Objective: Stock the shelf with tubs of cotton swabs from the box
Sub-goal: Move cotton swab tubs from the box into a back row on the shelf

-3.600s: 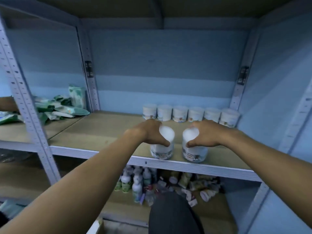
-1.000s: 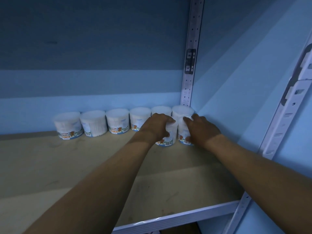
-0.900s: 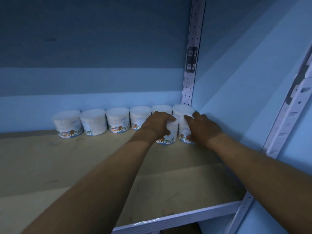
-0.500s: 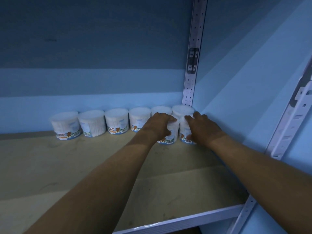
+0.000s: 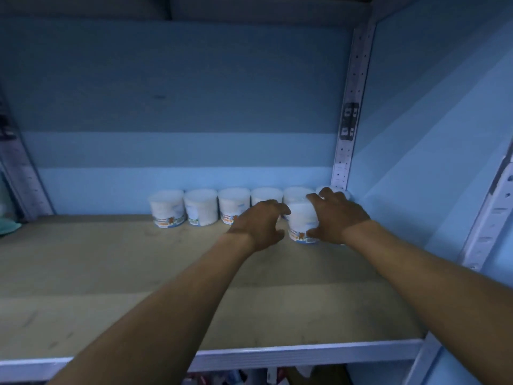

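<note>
Several white tubs of cotton swabs (image 5: 167, 207) stand in a row against the blue back wall of the wooden shelf (image 5: 125, 279). In front of the row's right end stands another tub (image 5: 302, 220), between my two hands. My left hand (image 5: 256, 225) curls against its left side, fingertips and thumb at its wall. My right hand (image 5: 337, 215) lies over a second front tub in the corner, fingers across the top and thumb down the front; only a sliver of that tub's base shows. The box is out of view.
A perforated metal upright (image 5: 348, 129) stands in the back right corner, beside the blue side wall (image 5: 433, 129). The shelf's white front rail (image 5: 305, 354) runs below my forearms. A green packet (image 5: 8, 226) lies at the far left. Small goods show on the shelf below.
Both tubs went from the shelf's front edge back to the right corner. Since half a second ago my left hand has slid left off its tub's top, uncovering it.
</note>
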Demonstrator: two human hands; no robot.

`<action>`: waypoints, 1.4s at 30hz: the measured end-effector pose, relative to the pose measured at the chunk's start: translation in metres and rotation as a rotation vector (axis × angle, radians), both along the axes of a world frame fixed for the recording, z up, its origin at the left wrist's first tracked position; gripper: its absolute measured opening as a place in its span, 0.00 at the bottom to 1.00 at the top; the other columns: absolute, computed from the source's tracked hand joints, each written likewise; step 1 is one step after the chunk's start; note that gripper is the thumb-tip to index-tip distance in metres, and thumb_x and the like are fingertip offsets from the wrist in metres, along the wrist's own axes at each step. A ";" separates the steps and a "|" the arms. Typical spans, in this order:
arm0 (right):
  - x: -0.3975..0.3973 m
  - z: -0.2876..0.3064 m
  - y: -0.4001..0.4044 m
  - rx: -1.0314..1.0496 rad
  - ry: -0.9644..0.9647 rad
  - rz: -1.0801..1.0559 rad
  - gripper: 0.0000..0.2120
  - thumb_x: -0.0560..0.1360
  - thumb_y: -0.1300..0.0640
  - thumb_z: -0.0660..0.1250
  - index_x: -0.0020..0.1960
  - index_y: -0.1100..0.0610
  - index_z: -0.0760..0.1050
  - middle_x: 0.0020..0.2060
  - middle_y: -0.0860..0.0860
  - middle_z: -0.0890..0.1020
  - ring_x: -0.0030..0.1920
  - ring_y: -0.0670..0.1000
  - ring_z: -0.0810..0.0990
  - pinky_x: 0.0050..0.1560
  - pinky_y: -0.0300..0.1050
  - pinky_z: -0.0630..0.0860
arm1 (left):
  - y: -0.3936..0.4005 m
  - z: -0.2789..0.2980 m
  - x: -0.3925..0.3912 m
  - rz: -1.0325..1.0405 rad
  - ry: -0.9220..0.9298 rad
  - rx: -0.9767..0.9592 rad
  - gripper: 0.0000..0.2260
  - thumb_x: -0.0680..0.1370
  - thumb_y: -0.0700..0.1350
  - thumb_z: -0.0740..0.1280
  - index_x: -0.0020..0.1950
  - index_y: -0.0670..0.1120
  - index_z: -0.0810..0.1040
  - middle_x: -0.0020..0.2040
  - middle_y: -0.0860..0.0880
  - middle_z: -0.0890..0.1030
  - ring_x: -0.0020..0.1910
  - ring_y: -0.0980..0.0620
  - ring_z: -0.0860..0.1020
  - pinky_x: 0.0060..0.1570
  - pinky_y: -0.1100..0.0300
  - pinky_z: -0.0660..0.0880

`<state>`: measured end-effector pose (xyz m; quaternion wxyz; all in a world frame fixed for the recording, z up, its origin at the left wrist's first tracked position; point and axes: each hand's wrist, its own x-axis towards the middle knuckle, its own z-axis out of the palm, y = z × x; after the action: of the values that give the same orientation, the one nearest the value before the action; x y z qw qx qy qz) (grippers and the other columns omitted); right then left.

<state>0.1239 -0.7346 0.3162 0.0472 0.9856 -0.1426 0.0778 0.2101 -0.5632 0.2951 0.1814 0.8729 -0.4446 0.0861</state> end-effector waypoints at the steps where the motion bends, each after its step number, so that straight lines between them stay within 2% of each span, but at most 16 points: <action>1: 0.003 0.003 0.012 0.003 0.004 0.025 0.38 0.71 0.40 0.72 0.75 0.51 0.61 0.70 0.55 0.66 0.68 0.60 0.68 0.61 0.54 0.73 | 0.015 0.005 -0.001 0.034 -0.001 0.011 0.21 0.76 0.46 0.69 0.68 0.52 0.73 0.66 0.50 0.75 0.66 0.50 0.72 0.62 0.58 0.69; 7: 0.016 0.012 0.111 0.057 0.008 0.199 0.39 0.71 0.40 0.71 0.77 0.48 0.58 0.72 0.51 0.62 0.71 0.57 0.64 0.62 0.53 0.73 | 0.131 0.024 -0.010 0.263 0.004 0.113 0.23 0.76 0.50 0.69 0.71 0.52 0.71 0.69 0.50 0.72 0.68 0.49 0.70 0.65 0.56 0.69; 13: 0.019 -0.002 0.231 0.078 0.015 0.450 0.42 0.71 0.41 0.72 0.78 0.50 0.58 0.73 0.54 0.63 0.71 0.59 0.66 0.64 0.56 0.73 | 0.269 0.024 -0.035 0.503 -0.005 0.179 0.25 0.74 0.52 0.71 0.70 0.50 0.73 0.67 0.47 0.75 0.66 0.47 0.73 0.63 0.58 0.69; 19: 0.008 -0.025 0.355 0.109 0.062 0.684 0.38 0.70 0.40 0.73 0.74 0.50 0.62 0.70 0.53 0.65 0.69 0.60 0.68 0.64 0.57 0.73 | 0.409 0.009 -0.089 0.726 0.076 0.215 0.24 0.73 0.54 0.71 0.68 0.51 0.73 0.64 0.46 0.76 0.63 0.46 0.75 0.62 0.53 0.72; 24: -0.013 -0.051 0.451 0.130 0.107 0.857 0.38 0.70 0.40 0.73 0.74 0.49 0.62 0.69 0.52 0.66 0.68 0.58 0.68 0.61 0.55 0.74 | 0.501 -0.008 -0.150 0.875 0.152 0.222 0.22 0.73 0.53 0.72 0.65 0.49 0.77 0.61 0.47 0.78 0.61 0.46 0.77 0.59 0.51 0.75; 29: -0.032 -0.093 0.521 0.127 0.166 0.973 0.37 0.73 0.41 0.72 0.76 0.49 0.61 0.69 0.53 0.67 0.69 0.59 0.68 0.63 0.57 0.74 | 0.562 -0.052 -0.197 1.007 0.252 0.230 0.21 0.74 0.51 0.72 0.66 0.51 0.76 0.63 0.51 0.78 0.61 0.50 0.75 0.60 0.54 0.74; 34: -0.048 -0.146 0.560 0.133 0.268 1.001 0.33 0.73 0.41 0.71 0.73 0.49 0.63 0.67 0.53 0.68 0.66 0.59 0.70 0.57 0.57 0.78 | 0.597 -0.107 -0.220 1.069 0.354 0.216 0.23 0.74 0.52 0.72 0.68 0.52 0.74 0.66 0.51 0.76 0.63 0.49 0.75 0.59 0.56 0.73; 38: -0.054 -0.191 0.573 0.091 0.365 1.002 0.35 0.73 0.40 0.70 0.74 0.49 0.62 0.69 0.55 0.67 0.68 0.60 0.70 0.59 0.57 0.77 | 0.608 -0.152 -0.221 1.071 0.409 0.222 0.24 0.74 0.53 0.72 0.68 0.52 0.73 0.66 0.50 0.76 0.62 0.48 0.76 0.58 0.55 0.75; 40: -0.057 -0.212 0.577 0.064 0.404 1.002 0.36 0.73 0.40 0.71 0.75 0.49 0.62 0.71 0.55 0.67 0.68 0.61 0.70 0.60 0.58 0.76 | 0.609 -0.174 -0.219 1.064 0.441 0.204 0.24 0.74 0.52 0.73 0.68 0.51 0.73 0.65 0.49 0.76 0.60 0.48 0.77 0.55 0.54 0.77; 42: -0.059 -0.232 0.579 0.060 0.439 1.003 0.37 0.73 0.40 0.71 0.76 0.49 0.60 0.72 0.55 0.67 0.69 0.61 0.69 0.61 0.58 0.75 | 0.607 -0.196 -0.217 1.048 0.476 0.209 0.22 0.73 0.50 0.74 0.66 0.50 0.75 0.62 0.49 0.78 0.54 0.48 0.78 0.48 0.56 0.77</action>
<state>0.0650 -0.1555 0.0846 0.0049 0.9268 0.3556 -0.1208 -0.0064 0.0439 0.0988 0.1222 0.9850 0.0935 -0.0783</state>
